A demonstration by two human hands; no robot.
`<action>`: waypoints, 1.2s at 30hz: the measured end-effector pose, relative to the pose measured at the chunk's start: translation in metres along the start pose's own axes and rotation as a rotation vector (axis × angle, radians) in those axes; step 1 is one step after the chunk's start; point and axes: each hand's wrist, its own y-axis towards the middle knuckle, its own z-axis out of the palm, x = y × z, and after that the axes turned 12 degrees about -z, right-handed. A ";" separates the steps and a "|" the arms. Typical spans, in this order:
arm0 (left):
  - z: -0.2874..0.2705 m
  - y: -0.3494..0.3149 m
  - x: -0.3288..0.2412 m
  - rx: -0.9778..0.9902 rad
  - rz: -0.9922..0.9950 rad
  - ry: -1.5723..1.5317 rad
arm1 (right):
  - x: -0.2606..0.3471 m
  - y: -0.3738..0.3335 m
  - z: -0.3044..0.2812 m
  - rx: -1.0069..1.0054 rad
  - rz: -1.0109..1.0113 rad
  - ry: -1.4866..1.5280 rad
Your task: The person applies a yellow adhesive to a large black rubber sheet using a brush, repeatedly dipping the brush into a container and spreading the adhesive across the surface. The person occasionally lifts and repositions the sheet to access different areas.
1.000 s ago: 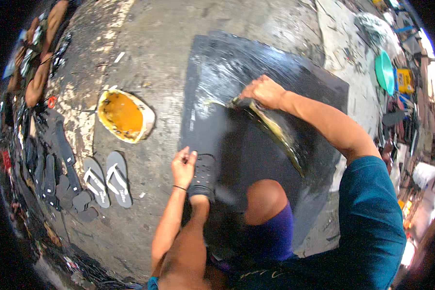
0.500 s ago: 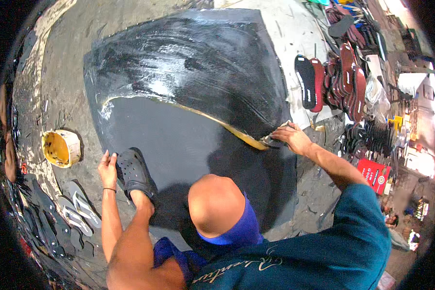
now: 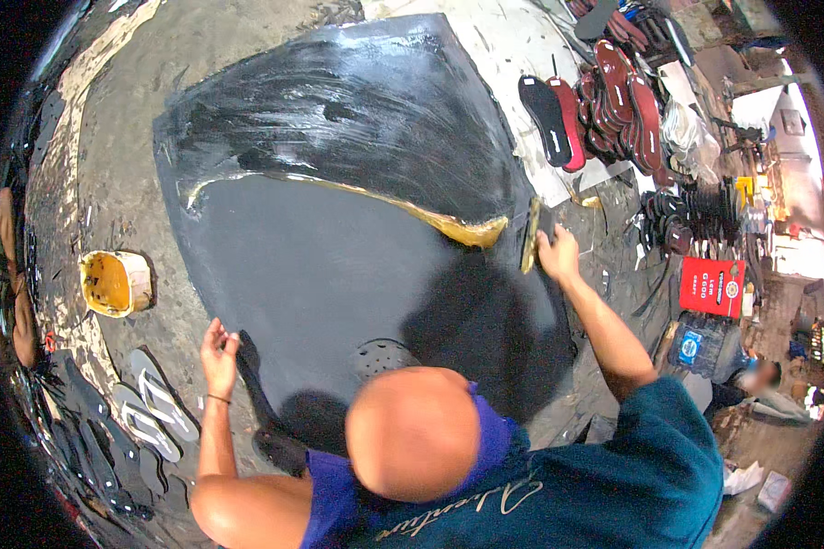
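Note:
A big dark grey sheet (image 3: 293,247) lies on the ground in front of me. Its far part carries a wet, shiny coat of glue (image 3: 357,110), which ends in a thick yellowish ridge (image 3: 471,231). At the sheet's right edge my right hand (image 3: 558,253) grips a flat spreader (image 3: 533,233), its edge smeared with glue and held apart from the ridge. My left hand (image 3: 218,355) hovers by the sheet's left edge, fingers loosely bent and apart, holding nothing. A dark clog (image 3: 384,355) shows on the sheet, partly behind my bent knee (image 3: 412,435).
To the left stands a glue-stained tub (image 3: 119,284) with yellow-brown contents. Sandals (image 3: 163,393) lie below it. Dark and red insoles (image 3: 545,119) lie at the upper right, near a red box (image 3: 711,286). A person (image 3: 755,384) is at the far right.
My right hand has lifted the spreader off the glue ridge and turned it at the sheet's right edge. My left hand has dropped nearer to me, and my feet and knee have shifted.

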 end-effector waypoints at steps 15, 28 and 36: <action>0.047 -0.044 0.009 -0.094 0.097 -0.168 | 0.360 0.101 0.146 0.156 -0.228 0.090; 0.038 -0.060 -0.020 -0.113 0.259 -0.047 | 0.561 0.121 0.190 0.444 -1.463 -0.292; 0.063 -0.133 0.053 -0.232 -0.033 -0.011 | 0.511 0.060 0.189 0.682 -1.752 0.050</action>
